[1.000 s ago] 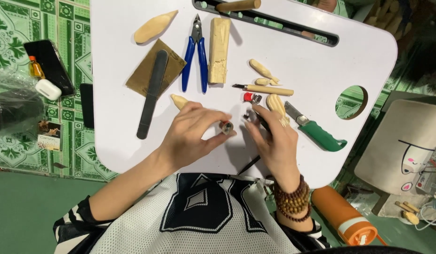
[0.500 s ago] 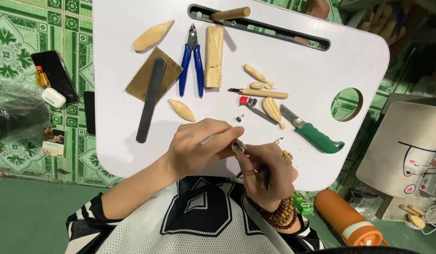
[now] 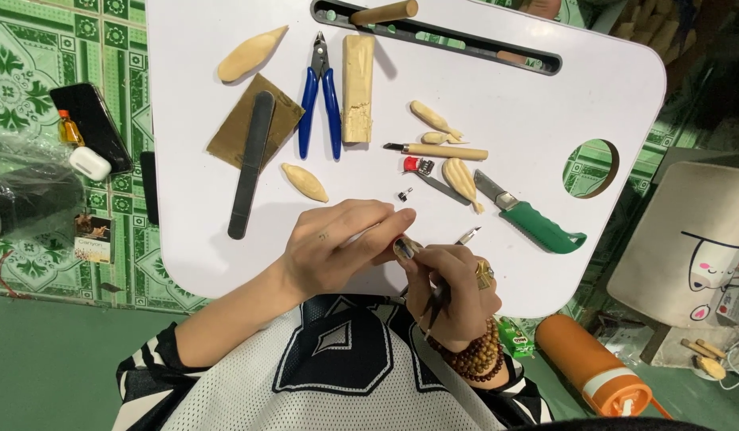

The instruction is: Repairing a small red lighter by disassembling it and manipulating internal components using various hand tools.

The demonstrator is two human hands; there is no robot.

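My left hand (image 3: 337,251) rests on the front part of the white lap table (image 3: 545,96), its fingertips pinched on a small dark piece (image 3: 403,247). My right hand (image 3: 457,295) meets it from the right, with its thumb against the same piece. That hand grips a thin carving tool (image 3: 468,236) whose blade tip points up and to the right. A ring and a wooden bead bracelet are on the right hand and wrist. How the piece sits between the fingers is mostly hidden.
On the table lie blue pliers (image 3: 320,104), a wooden block (image 3: 356,88), sandpaper (image 3: 266,120) under a black file (image 3: 250,164), several carved wooden pieces, a craft knife (image 3: 441,150), a green-handled knife (image 3: 537,225) and a tiny metal bit (image 3: 403,194). A phone (image 3: 90,124) lies on the floor to the left, an orange bottle (image 3: 593,367) to the lower right.
Both hands have drawn back from the middle of the table, by the red tool, toward its front edge. The right hand now holds the thin tool against the small piece.
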